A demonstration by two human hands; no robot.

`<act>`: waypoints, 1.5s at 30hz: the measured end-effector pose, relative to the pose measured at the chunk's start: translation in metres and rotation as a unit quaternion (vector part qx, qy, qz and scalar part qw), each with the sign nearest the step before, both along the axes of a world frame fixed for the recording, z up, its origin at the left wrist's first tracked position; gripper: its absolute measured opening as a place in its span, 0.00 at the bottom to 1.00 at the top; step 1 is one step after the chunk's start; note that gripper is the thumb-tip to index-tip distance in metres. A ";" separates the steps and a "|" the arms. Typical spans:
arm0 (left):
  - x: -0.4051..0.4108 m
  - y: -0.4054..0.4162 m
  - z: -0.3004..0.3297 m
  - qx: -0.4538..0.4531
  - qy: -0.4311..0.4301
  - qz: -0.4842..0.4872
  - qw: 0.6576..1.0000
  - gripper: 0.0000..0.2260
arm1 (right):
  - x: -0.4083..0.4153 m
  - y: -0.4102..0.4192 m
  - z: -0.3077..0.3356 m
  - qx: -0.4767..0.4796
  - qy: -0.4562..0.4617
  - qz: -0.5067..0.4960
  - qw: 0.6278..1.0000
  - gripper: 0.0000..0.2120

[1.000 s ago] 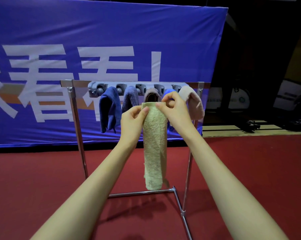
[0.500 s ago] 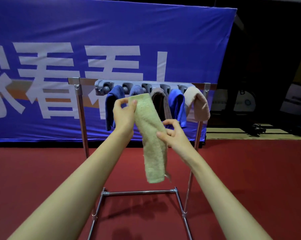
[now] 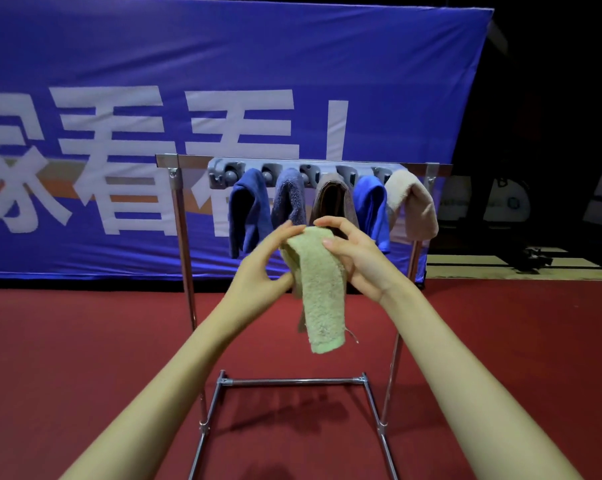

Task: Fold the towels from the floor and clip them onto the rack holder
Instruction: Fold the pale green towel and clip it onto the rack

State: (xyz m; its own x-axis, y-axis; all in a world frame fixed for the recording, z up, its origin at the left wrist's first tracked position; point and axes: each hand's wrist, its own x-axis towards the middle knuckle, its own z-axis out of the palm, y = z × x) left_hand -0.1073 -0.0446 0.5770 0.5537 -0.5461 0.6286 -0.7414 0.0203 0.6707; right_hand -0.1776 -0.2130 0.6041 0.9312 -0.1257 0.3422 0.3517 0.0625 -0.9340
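**Inspector:** State of the green towel (image 3: 322,292)?

**Assistant:** Folded into a narrow strip and held in the air, in front of the rack (image 3: 185,237) and below its clip bar (image 3: 223,173). It is not on the bar. A second ago its top edge was up level with the clips; half a second ago the left hand alone held it high, near the left end. It now sits lower and nearer the body.

**Inspector:** Grip?

**Assistant:** Left hand (image 3: 261,271) is clamped on the towel's upper left edge, fingers over the fold. Right hand (image 3: 356,258) is closed on the upper right side, thumb across the front. Both hold the same end; the tail hangs free.

**Inspector:** What occupies the bar?

**Assistant:** Five towels hang from it: dark blue towel (image 3: 249,209), grey-blue towel (image 3: 289,199), brown towel (image 3: 334,202), bright blue towel (image 3: 372,209), pink towel (image 3: 414,206). The leftmost clip looks free.

**Inspector:** Meaning for the task?

**Assistant:** My judgement: the first try at the bar did not seat. The hands are tightening the folded top before another approach. The likely target is the free clip at the left. Clipping remains outstanding for this towel.
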 end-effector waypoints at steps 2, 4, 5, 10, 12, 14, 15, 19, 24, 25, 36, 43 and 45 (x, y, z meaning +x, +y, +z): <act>-0.009 0.000 0.001 -0.010 0.006 -0.028 1.000 0.27 | 0.001 0.001 0.003 0.043 -0.002 0.012 0.999 0.12; -0.016 -0.001 0.009 -0.042 0.030 -0.027 0.998 0.24 | 0.000 0.001 0.005 0.064 -0.002 0.020 0.998 0.12; -0.018 -0.001 0.014 -0.061 0.041 -0.025 0.997 0.21 | -0.001 0.000 0.006 0.067 0.000 0.021 0.998 0.12; -0.016 -0.004 0.029 -0.098 0.008 0.041 0.994 0.13 | 0.000 -0.001 0.010 0.071 0.012 0.023 0.997 0.13; -0.011 -0.005 0.032 -0.078 -0.047 0.053 0.994 0.13 | 0.003 0.001 0.011 0.069 0.023 0.026 0.997 0.13; -0.007 -0.004 0.032 -0.049 -0.095 0.041 0.993 0.14 | 0.006 0.002 0.011 0.078 0.033 0.034 0.996 0.14; -0.005 -0.003 0.031 -0.041 -0.111 0.040 0.992 0.15 | 0.007 0.002 0.011 0.084 0.035 0.037 0.995 0.14; 0.000 -0.002 0.027 -0.047 -0.124 0.093 0.987 0.12 | 0.011 0.004 0.010 0.080 0.049 0.038 0.995 0.13; 0.008 -0.002 0.034 -0.037 -0.074 0.158 0.984 0.09 | 0.018 0.011 0.005 -0.044 0.040 -0.093 0.994 0.08; 0.010 -0.002 0.036 -0.031 -0.069 0.180 0.981 0.08 | 0.016 0.013 0.005 -0.083 0.002 -0.152 0.985 0.06; 0.036 0.018 0.049 0.044 -0.087 0.305 0.947 0.07 | 0.041 0.063 -0.004 -0.391 -0.102 -0.226 0.886 0.13; 0.059 0.054 0.064 0.062 -0.125 0.225 0.964 0.11 | 0.063 0.077 0.018 -0.371 -0.088 -0.224 0.897 0.17; 0.067 0.062 0.068 0.080 -0.165 0.232 0.955 0.10 | 0.073 0.082 0.023 -0.368 -0.086 -0.222 0.899 0.19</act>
